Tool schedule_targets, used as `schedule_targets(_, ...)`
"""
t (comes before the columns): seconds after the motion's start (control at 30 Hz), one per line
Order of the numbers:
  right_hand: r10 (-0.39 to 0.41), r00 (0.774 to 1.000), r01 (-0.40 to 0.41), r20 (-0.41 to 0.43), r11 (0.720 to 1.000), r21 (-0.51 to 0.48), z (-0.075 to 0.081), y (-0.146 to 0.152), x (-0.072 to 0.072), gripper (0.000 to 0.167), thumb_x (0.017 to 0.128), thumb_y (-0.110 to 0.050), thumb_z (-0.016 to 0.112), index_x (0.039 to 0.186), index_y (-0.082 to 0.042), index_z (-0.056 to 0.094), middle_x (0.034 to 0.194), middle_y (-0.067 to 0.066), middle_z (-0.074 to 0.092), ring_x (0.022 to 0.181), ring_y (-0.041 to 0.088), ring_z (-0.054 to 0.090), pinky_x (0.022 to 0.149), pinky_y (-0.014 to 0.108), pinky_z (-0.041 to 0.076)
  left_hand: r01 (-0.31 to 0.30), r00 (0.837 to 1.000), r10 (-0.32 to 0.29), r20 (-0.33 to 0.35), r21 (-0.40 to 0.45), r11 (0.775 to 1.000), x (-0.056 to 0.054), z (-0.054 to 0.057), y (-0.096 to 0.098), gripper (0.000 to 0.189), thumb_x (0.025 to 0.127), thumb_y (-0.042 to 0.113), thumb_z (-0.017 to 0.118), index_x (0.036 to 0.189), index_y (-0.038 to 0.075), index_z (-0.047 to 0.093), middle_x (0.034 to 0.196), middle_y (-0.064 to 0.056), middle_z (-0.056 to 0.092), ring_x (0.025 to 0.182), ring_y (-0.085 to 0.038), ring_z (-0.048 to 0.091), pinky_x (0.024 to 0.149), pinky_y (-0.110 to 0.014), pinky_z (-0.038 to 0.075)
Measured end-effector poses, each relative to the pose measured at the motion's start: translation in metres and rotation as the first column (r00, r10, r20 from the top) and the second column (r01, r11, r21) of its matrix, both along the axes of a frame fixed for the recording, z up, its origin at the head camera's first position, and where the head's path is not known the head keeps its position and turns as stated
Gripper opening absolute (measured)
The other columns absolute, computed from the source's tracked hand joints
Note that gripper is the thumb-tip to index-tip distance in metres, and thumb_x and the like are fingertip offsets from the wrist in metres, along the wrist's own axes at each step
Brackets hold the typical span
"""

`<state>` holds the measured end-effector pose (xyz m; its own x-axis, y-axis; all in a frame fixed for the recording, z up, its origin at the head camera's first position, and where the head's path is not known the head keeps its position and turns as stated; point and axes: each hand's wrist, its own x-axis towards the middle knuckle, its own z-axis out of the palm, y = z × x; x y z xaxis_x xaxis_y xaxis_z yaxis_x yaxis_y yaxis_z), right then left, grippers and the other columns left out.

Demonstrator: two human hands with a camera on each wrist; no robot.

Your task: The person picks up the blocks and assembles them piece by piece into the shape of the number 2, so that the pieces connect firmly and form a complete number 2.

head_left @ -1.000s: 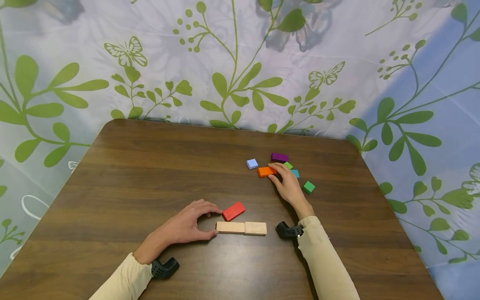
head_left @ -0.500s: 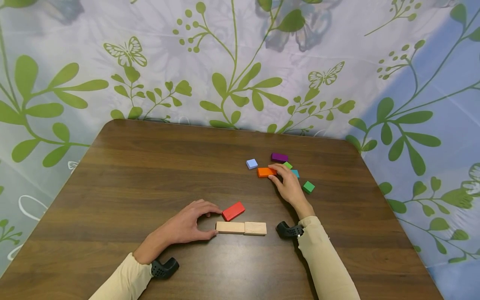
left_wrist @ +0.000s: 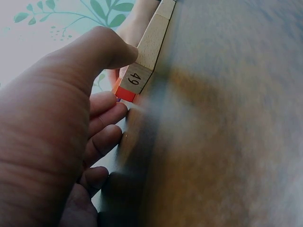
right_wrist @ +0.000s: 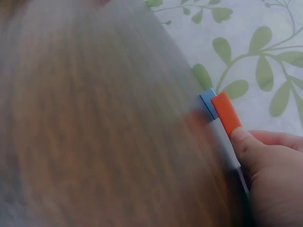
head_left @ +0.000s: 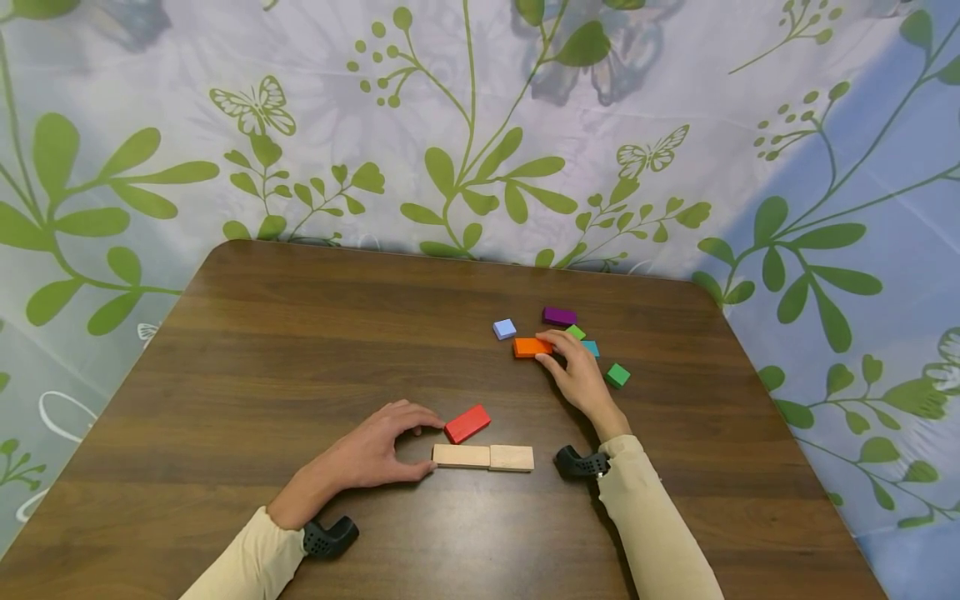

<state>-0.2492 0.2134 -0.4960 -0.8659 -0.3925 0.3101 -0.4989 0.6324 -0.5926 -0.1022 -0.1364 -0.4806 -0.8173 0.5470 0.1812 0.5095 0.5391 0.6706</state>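
Note:
In the head view my right hand (head_left: pixel 577 375) pinches an orange block (head_left: pixel 528 347) between thumb and fingers; the right wrist view also shows the thumb on this orange block (right_wrist: pixel 227 113). My left hand (head_left: pixel 378 446) rests near the table's middle, fingers gently bent. Its thumb touches the left end of a plain wooden block (head_left: pixel 461 456), and its index fingertip is at the end of a red block (head_left: pixel 467 424). A second wooden block (head_left: pixel 512 457) continues the line end to end. Dark digits mark the near wooden block's end face (left_wrist: pixel 135 78) in the left wrist view.
Around the right hand lie a light blue block (head_left: pixel 504 329), a purple block (head_left: pixel 559 317), a lime green block (head_left: pixel 575 332), a teal block (head_left: pixel 591 348) and a green block (head_left: pixel 618 376). A leaf-patterned cloth (head_left: pixel 337 125) hangs behind the brown table (head_left: pixel 300 333).
The orange block has shifted very slightly left and toward me with my right hand's fingers. My left hand, the red block and the wooden blocks have stayed put.

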Motion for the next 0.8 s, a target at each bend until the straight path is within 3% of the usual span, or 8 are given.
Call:
schedule_targets(0.63, 0.053, 0.995, -0.059, -0.081, 0.995, -0.074, -0.002, 0.001, 0.01, 0.037, 0.097, -0.012, 0.072, 0.134, -0.006, 0.066, 0.134, 0.013, 0.063, 0.121, 0.03, 0.062, 0.1, 0.045, 0.053, -0.006, 1.0, 0.006, -0.005, 0.004, 1.0, 0.001, -0.003, 0.001, 0.045, 0.088, 0.033, 0.082, 0.13, 0.022, 0.069, 0.126, 0.012, 0.065, 0.105, -0.004, 0.056, 0.093, -0.032, 0.05)
schedule_targets(0.8, 0.077, 0.992, -0.082, -0.099, 0.996, -0.046, -0.001, 0.002, 0.012, 0.039, 0.096, -0.011, 0.073, 0.134, -0.008, 0.067, 0.132, 0.012, 0.064, 0.119, 0.029, 0.063, 0.097, 0.046, 0.055, -0.002, 1.0, 0.002, -0.015, 0.006, 1.0, 0.001, -0.003, 0.001, 0.045, 0.088, 0.033, 0.082, 0.129, 0.022, 0.068, 0.126, 0.012, 0.066, 0.106, -0.005, 0.057, 0.093, -0.032, 0.051)
